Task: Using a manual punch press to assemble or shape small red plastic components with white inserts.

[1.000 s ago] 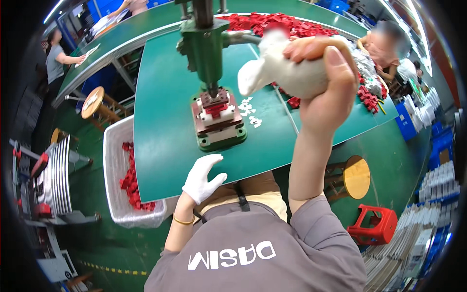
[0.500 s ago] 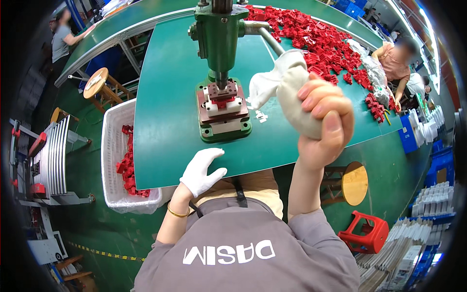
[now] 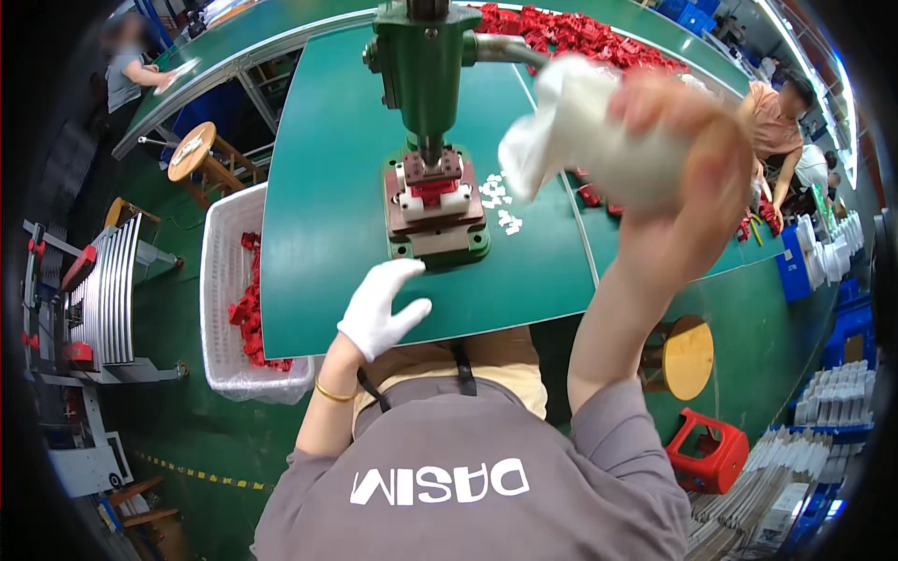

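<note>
A green hand press (image 3: 426, 84) stands on the green tabletop, with its ram down at a brown and white fixture (image 3: 430, 208). A red plastic part (image 3: 433, 193) sits in the fixture. My bare right hand (image 3: 687, 159), blurred by motion, is wrapped around the press's cloth-covered lever handle (image 3: 599, 140). In a white glove, my left hand (image 3: 382, 310) hovers at the table's front edge, just short of the press base, its thumb and fingers apart and nothing between them. Small white pieces (image 3: 496, 192) lie right of the fixture.
A heap of red plastic parts (image 3: 580, 35) covers the far right of the table. Left of the table stands a white basket (image 3: 213, 309) with more red parts. A wooden stool (image 3: 687, 358) and a red plastic stool (image 3: 711, 453) are at the right. A co-worker (image 3: 781, 122) sits beyond.
My right hand and the lever handle have swung right and up, uncovering more of the small white pieces. My left hand has moved slightly toward the press base.
</note>
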`<state>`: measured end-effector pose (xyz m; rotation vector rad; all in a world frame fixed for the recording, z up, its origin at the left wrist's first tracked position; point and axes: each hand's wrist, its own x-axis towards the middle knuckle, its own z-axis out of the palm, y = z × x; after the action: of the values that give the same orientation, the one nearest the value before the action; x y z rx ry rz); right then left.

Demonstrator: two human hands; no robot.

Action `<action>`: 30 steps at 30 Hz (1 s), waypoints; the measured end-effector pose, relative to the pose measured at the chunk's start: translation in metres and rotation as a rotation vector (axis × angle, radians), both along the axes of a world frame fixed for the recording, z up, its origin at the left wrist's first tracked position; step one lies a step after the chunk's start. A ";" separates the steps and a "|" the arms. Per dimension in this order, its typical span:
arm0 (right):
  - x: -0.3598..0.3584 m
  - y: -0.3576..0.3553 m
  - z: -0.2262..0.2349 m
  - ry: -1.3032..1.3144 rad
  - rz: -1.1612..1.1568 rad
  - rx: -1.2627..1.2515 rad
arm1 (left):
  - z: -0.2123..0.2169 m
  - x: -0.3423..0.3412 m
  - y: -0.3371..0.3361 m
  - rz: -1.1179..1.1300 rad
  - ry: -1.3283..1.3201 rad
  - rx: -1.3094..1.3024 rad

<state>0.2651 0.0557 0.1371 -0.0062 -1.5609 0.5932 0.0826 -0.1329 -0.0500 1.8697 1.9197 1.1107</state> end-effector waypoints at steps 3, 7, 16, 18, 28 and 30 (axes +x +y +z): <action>-0.035 0.025 0.052 -0.043 0.080 -0.004 | 0.007 -0.011 0.004 0.073 -0.034 -0.017; -0.083 0.054 0.092 -0.039 0.089 -0.043 | 0.007 -0.029 0.022 0.180 -0.121 -0.002; -0.135 0.111 0.116 0.025 0.074 -0.074 | 0.023 -0.064 0.115 0.068 -0.141 -0.049; -0.123 0.125 0.102 0.046 0.016 -0.042 | 0.028 -0.068 0.133 -0.005 -0.218 -0.060; -0.031 0.036 -0.143 -0.106 0.154 -0.842 | 0.024 -0.081 0.145 -0.040 -0.701 -0.085; -0.029 0.005 -0.173 -0.192 0.260 -1.025 | 0.027 -0.068 0.131 0.015 -0.698 -0.038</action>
<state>0.2359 0.0610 -0.0363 -0.6553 -1.2896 1.5804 0.0146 -0.0014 -0.0232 1.2042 1.5253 1.4646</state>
